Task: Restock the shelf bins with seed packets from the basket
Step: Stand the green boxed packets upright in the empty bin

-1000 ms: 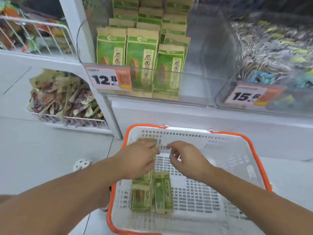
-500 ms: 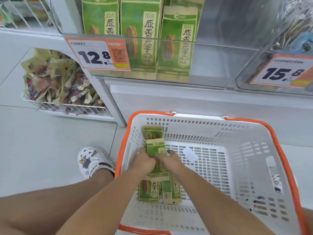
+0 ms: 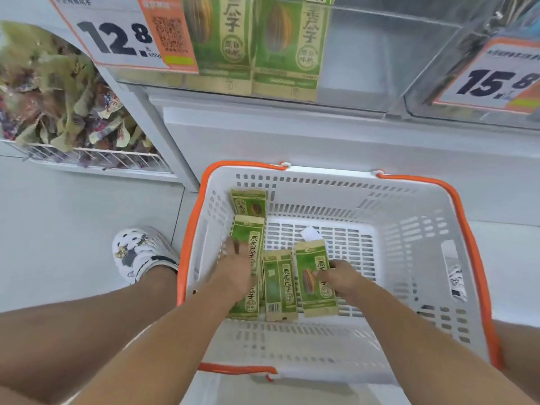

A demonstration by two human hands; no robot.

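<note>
A white basket with an orange rim (image 3: 409, 238) stands on the floor and holds several green seed packets. My left hand (image 3: 236, 273) lies on the leftmost packet (image 3: 248, 238), fingers around its left edge. My right hand (image 3: 340, 277) pinches the right packet (image 3: 311, 276), thumb on its face. One packet (image 3: 280, 285) lies between them, and another (image 3: 249, 201) leans on the far wall. Above, a clear shelf bin (image 3: 359, 57) holds upright packets of the same kind (image 3: 286, 45).
A 12.8 price tag (image 3: 122, 33) hangs on the bin's front, and a 15.8 tag (image 3: 496, 80) marks the neighbouring bin. A wire rack of snack bags (image 3: 58, 97) sits low at the left. My foot in a white clog (image 3: 140, 252) stands beside the basket.
My hands have parted: the right one has drawn a packet off to the right, the left stays on the left packets. The view has dropped closer to the basket.
</note>
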